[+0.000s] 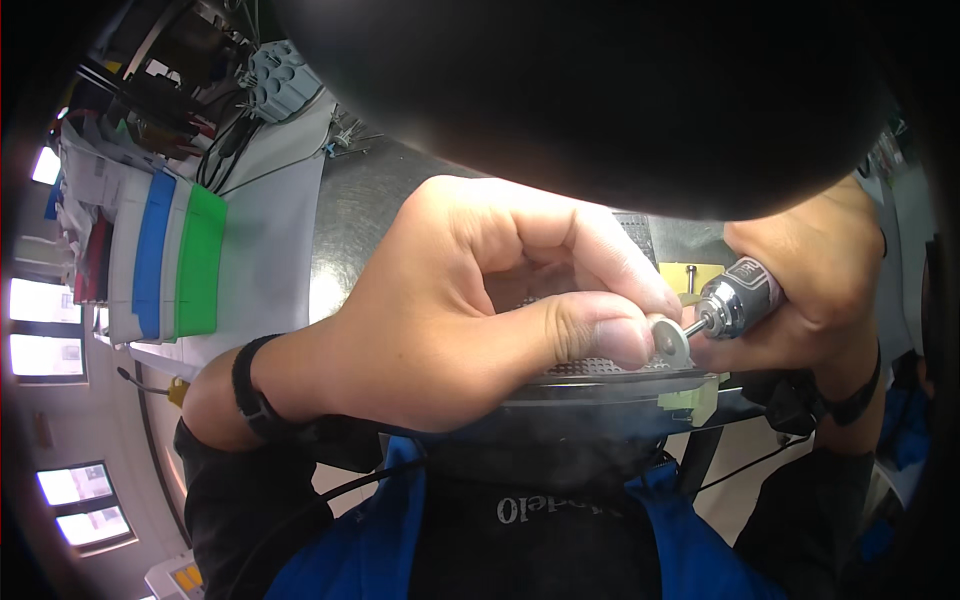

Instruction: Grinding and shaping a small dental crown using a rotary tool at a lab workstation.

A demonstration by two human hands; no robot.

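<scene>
My left hand [440, 310] pinches a small pale, round ring-like piece [672, 343] between thumb and forefinger. My right hand [815, 265] is closed around a rotary tool handpiece [738, 300] with a chrome nose and a grey body. The thin metal shank [696, 327] of its bit points left and reaches the round piece, where the bit's tip is hidden or too small to make out. Both hands are close together over a perforated metal plate [600, 366] at the near edge of the work surface. The other fingers of my left hand are curled.
A large dark rounded object [600, 90] covers the upper middle. Nested green [203, 265] and blue [153, 255] bins stand on the left, with a grey holder full of round holes [282, 80] behind them. Pale green tape [690, 400] sticks to the near edge.
</scene>
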